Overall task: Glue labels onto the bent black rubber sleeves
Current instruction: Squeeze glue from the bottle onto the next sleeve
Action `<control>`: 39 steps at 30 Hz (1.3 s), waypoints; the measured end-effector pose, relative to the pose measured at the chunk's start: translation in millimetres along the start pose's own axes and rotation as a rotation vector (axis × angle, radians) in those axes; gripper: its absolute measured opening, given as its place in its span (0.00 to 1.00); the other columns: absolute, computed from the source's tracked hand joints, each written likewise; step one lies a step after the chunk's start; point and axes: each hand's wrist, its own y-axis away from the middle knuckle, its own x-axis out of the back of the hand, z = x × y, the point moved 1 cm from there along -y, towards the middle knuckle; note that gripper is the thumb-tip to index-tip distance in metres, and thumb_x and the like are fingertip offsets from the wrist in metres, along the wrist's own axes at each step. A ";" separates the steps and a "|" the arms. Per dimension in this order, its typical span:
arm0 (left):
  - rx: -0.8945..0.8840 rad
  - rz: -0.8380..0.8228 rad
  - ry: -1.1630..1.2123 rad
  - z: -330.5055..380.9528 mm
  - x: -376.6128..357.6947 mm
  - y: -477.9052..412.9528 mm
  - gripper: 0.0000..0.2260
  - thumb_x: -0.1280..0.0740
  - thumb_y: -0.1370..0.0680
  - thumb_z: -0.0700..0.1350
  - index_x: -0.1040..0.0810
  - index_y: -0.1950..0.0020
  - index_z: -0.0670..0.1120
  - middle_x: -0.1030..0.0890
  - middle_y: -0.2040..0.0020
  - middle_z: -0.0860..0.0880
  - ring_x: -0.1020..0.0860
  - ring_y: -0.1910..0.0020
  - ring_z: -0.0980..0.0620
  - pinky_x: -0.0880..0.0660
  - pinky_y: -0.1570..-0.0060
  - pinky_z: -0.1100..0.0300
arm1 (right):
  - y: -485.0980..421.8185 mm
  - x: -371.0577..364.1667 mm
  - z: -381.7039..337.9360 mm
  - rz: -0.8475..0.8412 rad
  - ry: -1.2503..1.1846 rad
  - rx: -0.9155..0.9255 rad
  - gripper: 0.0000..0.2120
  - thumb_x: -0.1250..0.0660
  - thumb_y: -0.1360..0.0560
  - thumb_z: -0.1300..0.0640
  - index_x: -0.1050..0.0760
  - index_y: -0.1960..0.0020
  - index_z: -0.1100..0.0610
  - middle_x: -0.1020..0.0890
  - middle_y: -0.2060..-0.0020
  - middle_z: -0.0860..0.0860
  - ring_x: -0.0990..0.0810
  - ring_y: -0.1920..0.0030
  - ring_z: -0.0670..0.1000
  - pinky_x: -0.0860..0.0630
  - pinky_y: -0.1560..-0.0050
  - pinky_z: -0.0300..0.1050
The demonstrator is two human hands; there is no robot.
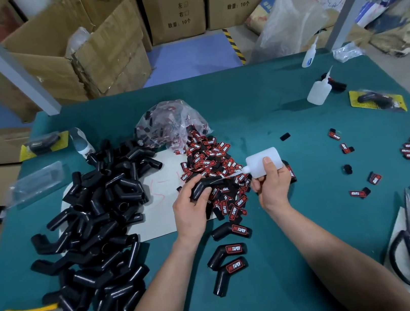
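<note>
Here, the left hand (192,205) grips a bent black rubber sleeve (200,186); just beside it, the right hand (273,181) clasps a translucent plastic glue bottle (263,161), nozzle touching the sleeve.

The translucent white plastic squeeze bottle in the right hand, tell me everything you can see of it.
The translucent white plastic squeeze bottle is a soft-looking cylinder with a thin tapered nozzle. It lies nearly level, nozzle pointing left toward the bent black rubber sleeve that the left hand holds. The right hand grips its body, thumb in front. Below it lies the heap of red-and-black labels.
</note>
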 end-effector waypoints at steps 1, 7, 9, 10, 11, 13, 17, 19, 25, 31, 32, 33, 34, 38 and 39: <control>0.010 -0.002 -0.001 -0.2 -0.2 0.0 0.21 0.26 0.21 0.45 0.21 0.41 0.73 0.16 0.41 0.62 0.17 0.40 0.57 0.22 0.34 0.48 | 0.7 0.2 0.0 0.005 0.007 0.016 0.11 0.31 0.28 0.44 0.22 0.64 0.49 0.28 0.76 0.51 0.34 0.82 0.49 0.37 0.79 0.36; 0.050 -0.014 0.017 -1.5 -0.6 0.6 0.19 0.26 0.21 0.42 0.18 0.40 0.67 0.13 0.48 0.57 0.15 0.54 0.56 0.17 0.45 0.48 | 4.6 0.7 -5.8 0.028 0.100 0.097 0.09 0.31 0.28 0.43 0.21 0.63 0.45 0.24 0.74 0.49 0.31 0.80 0.48 0.34 0.79 0.37; 0.044 -0.017 0.034 -0.1 -1.5 1.8 0.20 0.26 0.21 0.42 0.19 0.42 0.69 0.14 0.50 0.59 0.15 0.57 0.58 0.17 0.50 0.57 | 5.9 0.7 -6.9 0.038 0.128 0.112 0.10 0.30 0.28 0.43 0.22 0.62 0.48 0.23 0.73 0.48 0.29 0.79 0.48 0.34 0.79 0.37; 0.038 -0.018 0.041 1.6 -1.8 2.5 0.21 0.26 0.21 0.41 0.19 0.43 0.70 0.14 0.50 0.60 0.16 0.57 0.60 0.18 0.53 0.62 | 6.1 1.0 -7.4 0.045 0.135 0.114 0.11 0.30 0.28 0.43 0.23 0.61 0.49 0.22 0.73 0.48 0.28 0.79 0.48 0.33 0.79 0.37; 0.034 -0.017 0.043 3.4 -1.8 2.6 0.22 0.26 0.21 0.41 0.19 0.44 0.71 0.14 0.51 0.62 0.16 0.58 0.61 0.20 0.54 0.66 | 6.2 0.8 -7.8 0.051 0.141 0.115 0.12 0.30 0.29 0.43 0.24 0.60 0.51 0.22 0.73 0.48 0.27 0.78 0.47 0.33 0.79 0.37; 0.035 -0.017 0.040 4.8 -1.4 2.4 0.22 0.26 0.21 0.42 0.20 0.44 0.72 0.14 0.51 0.62 0.17 0.60 0.62 0.21 0.57 0.69 | 6.5 -0.1 -8.2 0.057 0.155 0.121 0.15 0.30 0.30 0.42 0.25 0.59 0.54 0.21 0.73 0.47 0.26 0.78 0.47 0.32 0.80 0.37; 0.029 -0.022 0.032 3.5 -1.6 3.1 0.21 0.26 0.21 0.42 0.20 0.43 0.72 0.14 0.52 0.62 0.17 0.63 0.60 0.22 0.58 0.69 | 6.6 0.5 -8.6 0.071 0.157 0.132 0.15 0.30 0.30 0.42 0.26 0.58 0.54 0.21 0.73 0.46 0.25 0.76 0.45 0.32 0.79 0.36; 0.030 -0.021 0.034 3.5 -1.3 3.0 0.21 0.26 0.21 0.43 0.20 0.42 0.71 0.14 0.51 0.61 0.18 0.64 0.59 0.21 0.59 0.67 | 6.8 0.1 -8.7 0.070 0.165 0.133 0.15 0.30 0.31 0.41 0.26 0.59 0.53 0.22 0.73 0.46 0.25 0.76 0.45 0.32 0.79 0.36; 0.019 -0.020 0.016 3.6 -1.3 2.9 0.21 0.26 0.21 0.43 0.21 0.42 0.73 0.14 0.53 0.62 0.20 0.65 0.61 0.22 0.60 0.69 | 5.9 0.7 -9.5 0.071 0.173 0.101 0.16 0.30 0.31 0.41 0.26 0.58 0.54 0.22 0.73 0.46 0.26 0.77 0.45 0.33 0.80 0.37; 0.001 -0.019 0.003 4.1 -1.4 3.3 0.22 0.26 0.21 0.42 0.20 0.44 0.72 0.15 0.53 0.64 0.19 0.63 0.64 0.24 0.59 0.72 | 6.4 0.7 -9.6 0.053 0.178 0.117 0.17 0.31 0.30 0.42 0.27 0.58 0.56 0.23 0.73 0.50 0.28 0.79 0.47 0.34 0.80 0.36; 0.001 -0.021 0.004 3.9 -1.4 3.4 0.21 0.26 0.21 0.41 0.20 0.43 0.70 0.15 0.52 0.64 0.18 0.61 0.64 0.23 0.58 0.72 | 6.7 0.9 -9.2 0.048 0.177 0.122 0.17 0.31 0.29 0.42 0.27 0.58 0.56 0.22 0.73 0.50 0.28 0.79 0.47 0.34 0.80 0.36; 0.004 -0.023 0.004 3.8 -1.5 3.6 0.20 0.26 0.21 0.41 0.20 0.43 0.67 0.15 0.52 0.64 0.17 0.59 0.64 0.23 0.56 0.71 | 6.9 0.8 -9.0 0.044 0.176 0.123 0.17 0.31 0.29 0.42 0.27 0.58 0.56 0.22 0.72 0.50 0.28 0.79 0.47 0.34 0.80 0.36; 0.010 -0.024 0.004 4.1 -1.6 3.9 0.19 0.26 0.21 0.41 0.20 0.42 0.65 0.15 0.51 0.64 0.17 0.58 0.63 0.22 0.55 0.70 | 6.9 0.9 -9.0 0.043 0.174 0.124 0.17 0.31 0.29 0.42 0.27 0.58 0.56 0.22 0.73 0.50 0.28 0.79 0.47 0.34 0.80 0.36; 0.023 -0.030 0.006 6.7 -2.1 4.0 0.17 0.25 0.21 0.41 0.20 0.43 0.64 0.15 0.52 0.64 0.16 0.58 0.62 0.21 0.55 0.69 | 5.7 0.9 -9.0 0.039 0.198 0.140 0.16 0.31 0.28 0.43 0.27 0.59 0.55 0.23 0.74 0.49 0.30 0.80 0.48 0.34 0.80 0.37; 0.024 -0.030 0.011 7.3 -2.1 4.3 0.18 0.25 0.21 0.41 0.20 0.43 0.65 0.15 0.52 0.64 0.16 0.59 0.63 0.22 0.56 0.70 | 5.4 1.2 -8.9 0.041 0.204 0.143 0.15 0.31 0.28 0.43 0.27 0.59 0.55 0.23 0.74 0.49 0.30 0.80 0.48 0.34 0.81 0.38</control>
